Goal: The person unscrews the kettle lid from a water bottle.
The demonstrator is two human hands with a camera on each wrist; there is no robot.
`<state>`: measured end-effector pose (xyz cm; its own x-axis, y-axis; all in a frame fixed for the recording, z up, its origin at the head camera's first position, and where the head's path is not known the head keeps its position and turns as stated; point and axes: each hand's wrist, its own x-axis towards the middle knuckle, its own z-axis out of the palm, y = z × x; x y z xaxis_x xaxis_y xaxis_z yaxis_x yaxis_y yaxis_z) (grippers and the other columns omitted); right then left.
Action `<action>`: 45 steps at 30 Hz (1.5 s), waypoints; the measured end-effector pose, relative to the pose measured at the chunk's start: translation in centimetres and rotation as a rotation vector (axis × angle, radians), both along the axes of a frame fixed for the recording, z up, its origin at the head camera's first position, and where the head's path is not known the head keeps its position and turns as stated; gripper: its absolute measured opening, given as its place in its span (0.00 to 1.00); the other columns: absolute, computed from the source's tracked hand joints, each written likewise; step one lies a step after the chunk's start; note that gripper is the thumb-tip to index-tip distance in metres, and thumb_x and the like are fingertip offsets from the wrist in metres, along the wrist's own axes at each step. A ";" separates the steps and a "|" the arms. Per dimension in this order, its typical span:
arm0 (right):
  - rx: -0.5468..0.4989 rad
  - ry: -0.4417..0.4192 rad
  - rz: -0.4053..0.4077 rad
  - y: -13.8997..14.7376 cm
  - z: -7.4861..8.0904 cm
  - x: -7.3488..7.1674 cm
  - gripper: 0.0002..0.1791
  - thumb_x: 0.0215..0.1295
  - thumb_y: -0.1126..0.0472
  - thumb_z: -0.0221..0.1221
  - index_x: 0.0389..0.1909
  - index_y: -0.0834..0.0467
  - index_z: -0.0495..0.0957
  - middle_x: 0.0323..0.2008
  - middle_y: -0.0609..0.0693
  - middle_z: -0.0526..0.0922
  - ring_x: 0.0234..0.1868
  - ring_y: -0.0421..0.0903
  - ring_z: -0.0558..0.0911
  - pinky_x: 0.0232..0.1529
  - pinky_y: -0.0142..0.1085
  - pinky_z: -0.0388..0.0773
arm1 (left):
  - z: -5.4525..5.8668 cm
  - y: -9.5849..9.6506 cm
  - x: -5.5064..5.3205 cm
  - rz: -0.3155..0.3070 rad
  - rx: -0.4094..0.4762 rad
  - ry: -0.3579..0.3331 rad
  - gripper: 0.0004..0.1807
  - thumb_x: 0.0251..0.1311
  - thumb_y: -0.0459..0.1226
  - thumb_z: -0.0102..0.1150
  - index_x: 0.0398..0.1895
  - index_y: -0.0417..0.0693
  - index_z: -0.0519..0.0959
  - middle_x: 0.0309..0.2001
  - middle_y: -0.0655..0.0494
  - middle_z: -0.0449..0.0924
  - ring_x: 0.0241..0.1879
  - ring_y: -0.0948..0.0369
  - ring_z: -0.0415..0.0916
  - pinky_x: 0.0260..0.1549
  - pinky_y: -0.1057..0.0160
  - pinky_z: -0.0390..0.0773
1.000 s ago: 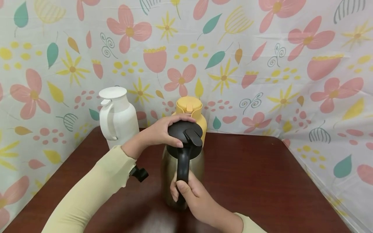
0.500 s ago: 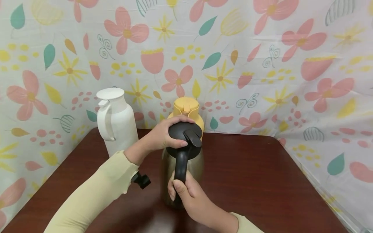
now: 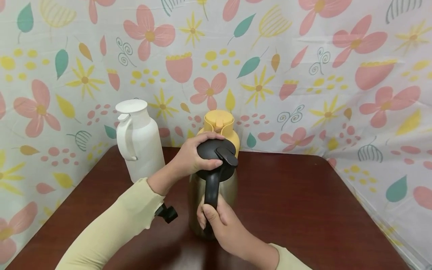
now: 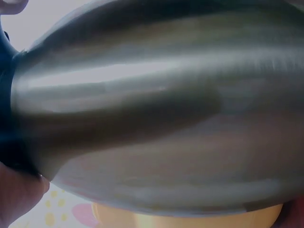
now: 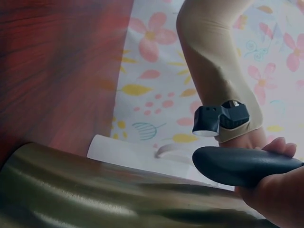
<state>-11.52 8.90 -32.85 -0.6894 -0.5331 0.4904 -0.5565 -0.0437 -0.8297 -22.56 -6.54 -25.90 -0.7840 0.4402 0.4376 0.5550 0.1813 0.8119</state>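
Note:
A steel thermos jug (image 3: 229, 193) with a black lid (image 3: 209, 148) stands on the table in the head view. My left hand (image 3: 190, 154) grips the lid from the left, thumb on the near side beside the black lever (image 3: 227, 156). My right hand (image 3: 226, 227) is wrapped round the black handle (image 3: 212, 189), its thumb on the near face. In the left wrist view the jug's shiny body (image 4: 161, 104) fills most of the picture. The right wrist view shows the handle (image 5: 242, 166) above the jug's side.
A white thermos jug (image 3: 145, 150) stands at the back left. Directly behind the steel jug is a yellow one (image 3: 219, 118), partly hidden. A black wrist camera (image 3: 167, 213) hangs under the left sleeve. Flowered cloth (image 3: 270, 75) borders the dark red table (image 3: 287, 210).
My left thumb has shifted slightly right on the lid, and the lever points a little farther right. My right hand keeps its hold on the handle. The head view sways slightly.

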 end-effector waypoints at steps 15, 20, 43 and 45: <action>0.020 0.003 -0.041 -0.2 0.3 0.2 0.13 0.84 0.63 0.39 0.37 0.64 0.66 0.25 0.59 0.70 0.28 0.47 0.72 0.35 0.33 0.74 | 0.3 0.7 1.6 0.132 0.008 -0.040 0.32 0.49 0.38 0.76 0.61 0.51 0.81 0.60 0.50 0.78 0.52 0.53 0.78 0.50 0.61 0.78; 0.026 -0.034 -0.014 0.1 0.4 -0.1 0.13 0.84 0.63 0.38 0.37 0.63 0.66 0.26 0.59 0.70 0.29 0.44 0.72 0.36 0.33 0.73 | 0.8 -0.2 -0.2 0.010 -0.120 -0.025 0.34 0.51 0.40 0.74 0.65 0.54 0.77 0.65 0.51 0.75 0.60 0.54 0.75 0.58 0.57 0.75; 0.026 0.021 0.025 -0.6 -0.2 -0.3 0.13 0.82 0.68 0.38 0.34 0.61 0.66 0.24 0.56 0.69 0.28 0.38 0.70 0.34 0.32 0.74 | 1.1 -1.0 -1.8 -0.124 -0.229 0.124 0.34 0.48 0.42 0.73 0.63 0.51 0.80 0.65 0.51 0.79 0.67 0.53 0.66 0.63 0.56 0.70; 0.032 0.004 0.031 -0.3 -0.1 -0.4 0.13 0.83 0.68 0.38 0.34 0.61 0.66 0.24 0.57 0.69 0.27 0.41 0.70 0.34 0.33 0.74 | 1.2 -0.8 -1.6 -0.104 -0.218 0.121 0.33 0.48 0.42 0.74 0.63 0.52 0.81 0.64 0.53 0.80 0.67 0.55 0.66 0.61 0.57 0.71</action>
<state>-11.90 8.56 -32.92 -0.6702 -0.5697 0.4757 -0.5588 -0.0345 -0.8286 -24.17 -7.33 -24.72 -0.6772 0.6100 0.4115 0.6705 0.2812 0.6866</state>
